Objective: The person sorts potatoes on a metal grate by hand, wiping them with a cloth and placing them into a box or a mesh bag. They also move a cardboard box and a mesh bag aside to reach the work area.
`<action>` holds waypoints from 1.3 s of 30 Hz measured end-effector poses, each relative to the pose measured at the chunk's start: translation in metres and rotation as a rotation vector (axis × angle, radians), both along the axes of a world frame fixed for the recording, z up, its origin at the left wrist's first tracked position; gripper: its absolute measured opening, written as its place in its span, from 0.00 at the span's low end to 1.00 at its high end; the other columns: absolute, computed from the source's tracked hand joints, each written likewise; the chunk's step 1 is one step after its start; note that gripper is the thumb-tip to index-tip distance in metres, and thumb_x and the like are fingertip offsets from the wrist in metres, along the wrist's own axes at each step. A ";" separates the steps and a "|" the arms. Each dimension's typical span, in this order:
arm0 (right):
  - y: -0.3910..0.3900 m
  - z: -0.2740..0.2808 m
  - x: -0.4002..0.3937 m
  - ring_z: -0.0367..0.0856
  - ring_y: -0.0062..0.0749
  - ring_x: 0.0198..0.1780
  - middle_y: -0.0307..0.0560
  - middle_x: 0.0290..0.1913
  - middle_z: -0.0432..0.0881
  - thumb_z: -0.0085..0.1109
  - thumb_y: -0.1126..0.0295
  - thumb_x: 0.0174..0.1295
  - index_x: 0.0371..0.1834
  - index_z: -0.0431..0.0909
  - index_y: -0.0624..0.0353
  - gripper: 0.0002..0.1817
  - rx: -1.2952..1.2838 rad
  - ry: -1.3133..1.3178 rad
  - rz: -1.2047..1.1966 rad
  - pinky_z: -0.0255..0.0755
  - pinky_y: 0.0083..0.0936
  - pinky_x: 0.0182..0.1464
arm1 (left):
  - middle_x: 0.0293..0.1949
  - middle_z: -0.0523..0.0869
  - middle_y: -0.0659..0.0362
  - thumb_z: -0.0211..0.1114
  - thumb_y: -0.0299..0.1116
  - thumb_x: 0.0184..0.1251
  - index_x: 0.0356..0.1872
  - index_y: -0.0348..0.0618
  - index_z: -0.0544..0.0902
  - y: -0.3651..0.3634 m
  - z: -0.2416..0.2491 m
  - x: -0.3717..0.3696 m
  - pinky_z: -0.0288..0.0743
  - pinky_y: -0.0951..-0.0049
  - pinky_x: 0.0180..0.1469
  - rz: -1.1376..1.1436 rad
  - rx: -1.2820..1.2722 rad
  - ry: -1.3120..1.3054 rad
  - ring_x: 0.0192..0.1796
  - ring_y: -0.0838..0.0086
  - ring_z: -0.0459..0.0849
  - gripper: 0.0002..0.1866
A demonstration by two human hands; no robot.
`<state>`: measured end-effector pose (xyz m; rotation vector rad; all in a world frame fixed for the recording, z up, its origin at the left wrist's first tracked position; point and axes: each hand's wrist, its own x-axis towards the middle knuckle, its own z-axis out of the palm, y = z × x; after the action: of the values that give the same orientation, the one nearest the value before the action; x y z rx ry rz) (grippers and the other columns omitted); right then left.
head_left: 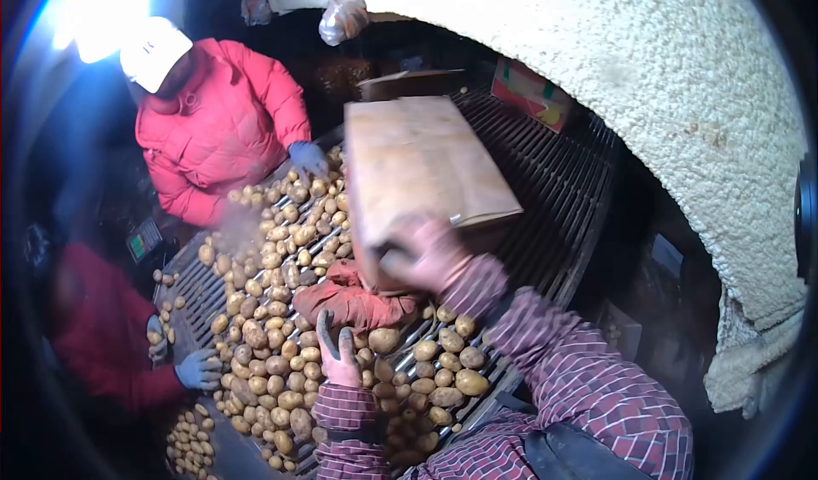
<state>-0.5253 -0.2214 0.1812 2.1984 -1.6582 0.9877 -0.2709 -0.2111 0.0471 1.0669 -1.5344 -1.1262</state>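
My left hand (340,359) is among the potatoes (277,365), its thumb and dark-tipped fingers apart and pointing up beside a crumpled red cloth (358,303). No object shows in it. My right hand (426,254) is raised in front of the near end of a cardboard box (426,152) and is smeared by motion. Something dark shows at its fingers, but I cannot make out whether it is held or is a dirty fingertip. The box rests on the slatted rack, next to the red cloth and the potatoes.
A co-worker in a pink jacket (217,114) has a gloved hand (308,158) on the potatoes. Another person's gloved hand (200,369) touches them at left. Metal bars (554,199) run behind the box. A printed carton (532,95) lies farther back, and pale padding (648,63) overhangs the right.
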 end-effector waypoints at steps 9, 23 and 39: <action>0.004 -0.086 0.156 0.71 0.40 0.61 0.45 0.56 0.76 0.52 0.64 0.59 0.49 0.81 0.48 0.16 0.023 0.608 0.145 0.62 0.40 0.61 | 0.68 0.70 0.45 0.56 0.36 0.74 0.71 0.32 0.62 0.023 -0.013 0.046 0.60 0.63 0.71 0.134 0.059 0.011 0.69 0.61 0.68 0.29; 0.011 0.049 -0.117 0.78 0.53 0.51 0.56 0.48 0.82 0.67 0.52 0.56 0.47 0.78 0.56 0.23 -0.501 0.179 -0.574 0.69 0.48 0.56 | 0.61 0.76 0.47 0.55 0.26 0.73 0.65 0.31 0.69 0.106 -0.078 0.113 0.66 0.65 0.67 0.357 0.288 -0.064 0.63 0.64 0.74 0.22; -0.013 -0.111 0.016 0.66 0.55 0.70 0.55 0.75 0.58 0.66 0.48 0.56 0.76 0.56 0.45 0.45 0.766 -0.188 0.005 0.68 0.43 0.67 | 0.54 0.81 0.47 0.61 0.26 0.65 0.58 0.38 0.77 0.095 -0.076 0.093 0.71 0.60 0.62 0.298 0.064 -0.407 0.58 0.55 0.79 0.19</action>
<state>-0.5095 -0.2342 0.0704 2.5990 -2.4244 0.6249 -0.1778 -0.1164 -0.0287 1.5832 -1.5829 -0.7867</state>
